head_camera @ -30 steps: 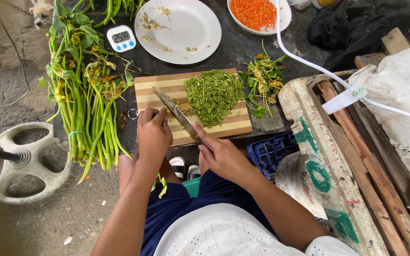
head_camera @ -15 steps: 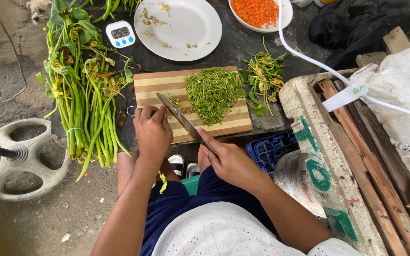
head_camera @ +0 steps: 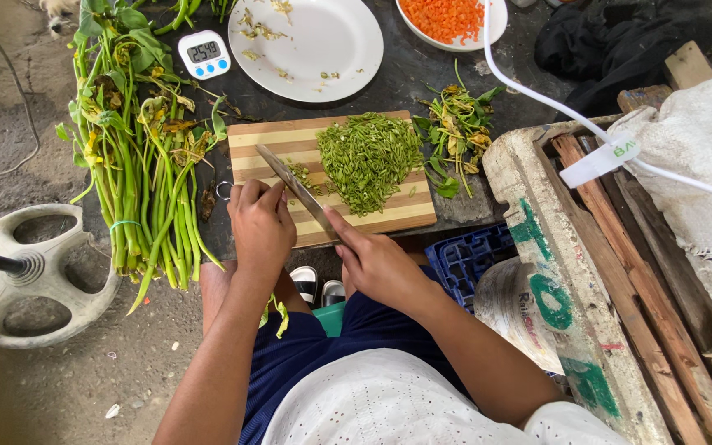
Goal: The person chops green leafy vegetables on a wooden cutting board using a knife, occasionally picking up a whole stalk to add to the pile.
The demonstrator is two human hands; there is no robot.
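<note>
Knife (head_camera: pixel 294 188) in the right hand (head_camera: pixel 377 264), its blade slanting across the near left part of the striped wooden cutting board (head_camera: pixel 409 213). The right hand's fingers are wrapped round the handle at the board's near edge, forefinger stretched along the back of the blade. The left hand (head_camera: pixel 261 229) sits at the board's near left corner, fingers (head_camera: pixel 272 196) curled together and pressed down just beside the blade; whatever they pin is hidden under them. A few green slices lie against the blade's far side.

Beyond the knife, toward the board's middle and right, sits a heap of chopped greens (head_camera: pixel 368 161). Left of the board, on the dark tabletop (head_camera: pixel 409 78), lies a long bundle of green stalks (head_camera: pixel 146 177) with yellowing leaves, their cut ends hanging over the near edge. Right of the board is a small pile of leaf trimmings (head_camera: pixel 455 132). Behind the board stand a white plate (head_camera: pixel 323 45) with a few scraps, a small white digital timer (head_camera: pixel 203 54) to the plate's left, and a white bowl of diced carrot (head_camera: pixel 448 18) to its right. A white cable (head_camera: pixel 537 99) runs from above the bowl past the board's right side onto a wooden crate (head_camera: pixel 611 247).
</note>
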